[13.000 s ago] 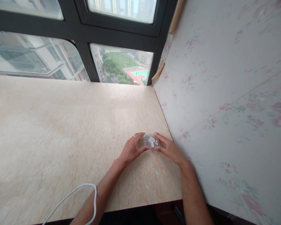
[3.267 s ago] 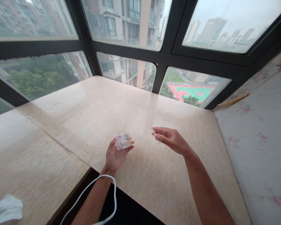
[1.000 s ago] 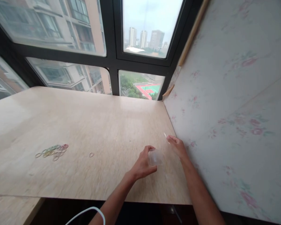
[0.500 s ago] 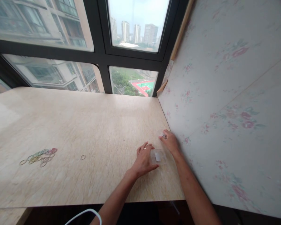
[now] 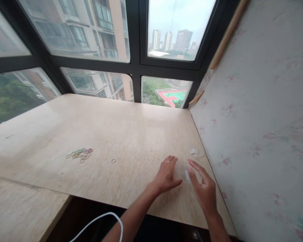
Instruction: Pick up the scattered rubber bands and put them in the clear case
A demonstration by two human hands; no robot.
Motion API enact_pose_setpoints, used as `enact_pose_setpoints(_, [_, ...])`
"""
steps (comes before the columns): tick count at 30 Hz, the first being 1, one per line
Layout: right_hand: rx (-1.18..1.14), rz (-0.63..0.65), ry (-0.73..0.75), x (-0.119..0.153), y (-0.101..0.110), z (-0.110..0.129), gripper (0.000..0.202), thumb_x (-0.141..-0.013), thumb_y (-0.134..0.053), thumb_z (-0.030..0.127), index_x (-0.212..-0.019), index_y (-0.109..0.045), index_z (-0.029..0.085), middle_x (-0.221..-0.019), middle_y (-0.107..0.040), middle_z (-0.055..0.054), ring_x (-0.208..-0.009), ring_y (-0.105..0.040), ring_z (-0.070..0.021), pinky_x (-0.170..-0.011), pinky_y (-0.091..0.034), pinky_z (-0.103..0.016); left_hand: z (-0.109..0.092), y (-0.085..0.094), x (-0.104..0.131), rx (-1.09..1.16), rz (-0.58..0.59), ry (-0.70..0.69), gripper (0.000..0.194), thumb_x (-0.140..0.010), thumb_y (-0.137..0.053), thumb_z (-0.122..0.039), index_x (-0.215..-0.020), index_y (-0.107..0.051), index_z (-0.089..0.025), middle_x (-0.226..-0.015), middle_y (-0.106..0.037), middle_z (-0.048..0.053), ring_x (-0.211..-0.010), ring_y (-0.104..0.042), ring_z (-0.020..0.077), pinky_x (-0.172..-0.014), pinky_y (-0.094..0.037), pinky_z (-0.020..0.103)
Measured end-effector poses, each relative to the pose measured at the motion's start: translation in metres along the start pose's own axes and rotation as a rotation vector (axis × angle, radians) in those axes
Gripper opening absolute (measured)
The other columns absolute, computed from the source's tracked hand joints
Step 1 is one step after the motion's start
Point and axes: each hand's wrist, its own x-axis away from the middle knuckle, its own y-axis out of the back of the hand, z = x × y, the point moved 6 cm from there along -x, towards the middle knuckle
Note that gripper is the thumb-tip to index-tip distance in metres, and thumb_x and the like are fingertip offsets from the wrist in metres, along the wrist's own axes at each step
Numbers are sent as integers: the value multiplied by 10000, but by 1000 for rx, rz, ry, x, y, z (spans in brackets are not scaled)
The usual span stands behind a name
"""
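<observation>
Grip, left hand: fingers and thumb are spread about the left side of a clear box, fingers to its far side, thumb to its near side. The contact is blurred; I cannot tell whether I have it clamped. Grip, right hand: thumb and forefinger parted, nothing seen between them, tips at the box's right side. Touch there not established.

Governing relation: the box lies between my two hands, right of the left palm, left of the right fingertips. I judge the left hand nearer, as it spans the box. The outline reads roughly square, so no long axis is recorded.

Position: on the countertop, toward its right edge, which meets the papered wall, and closer to the front edge than the back.

Contents: a white patch shows at the box's right part; inside or on the surface, I cannot say. Nothing further can be made out.

Outward: a clear flat piece with white marking lies beyond my right fingertips, near the right edge. To the left, well apart, lies a single ring; farther left, a loose pile of coloured rings, in no container.
</observation>
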Motion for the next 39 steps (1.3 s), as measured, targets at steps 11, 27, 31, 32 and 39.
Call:
enact_pose_setpoints(11, [-50,135,-209,49,-20,-7,368,-833,-569,511,-991,-738,225,-1058,-733,-69,-1028,-670,-283,-897,-543,-410,114,193,109,-695,-328,669,264,-841,-559,-187,-1095,-601,-127,-1137,-598,178,-1090,-532,314,-880,-449,431])
enact_pose_setpoints(27, [-196,377,2,59,-98,51,264,-887,-546,396,-964,-736,230,-984,-739,-71,-948,-691,-223,-839,-561,-341,145,260,176,-718,-424,779,204,-916,-396,-201,-931,-597,-175,-948,-643,107,-916,-583,251,-743,-435,332])
enact_pose_setpoints(31, [-219,484,17,67,-119,58,259,-894,-536,381,-947,-734,223,-951,-738,-79,-914,-692,-218,-812,-562,-328,172,302,205,-922,-528,875,353,-899,-458,-394,-1074,-573,-111,-1053,-606,192,-1005,-549,333,-782,-452,394])
enact_pose_setpoints(32, [-225,518,12,68,-125,60,258,-898,-532,375,-948,-732,221,-953,-735,-81,-914,-690,-216,-811,-559,-325,180,308,208,-933,-504,883,400,-887,-470,-441,-1079,-575,-106,-1055,-602,200,-1011,-544,346,-786,-454,404])
enact_pose_setpoints(39, [-251,734,42,62,-184,91,216,-902,-510,277,-963,-705,208,-967,-720,-69,-917,-671,-193,-823,-534,-318,204,301,179,-669,-372,748,349,-883,-476,-396,-1080,-616,-144,-1066,-576,142,-993,-572,272,-828,-462,356])
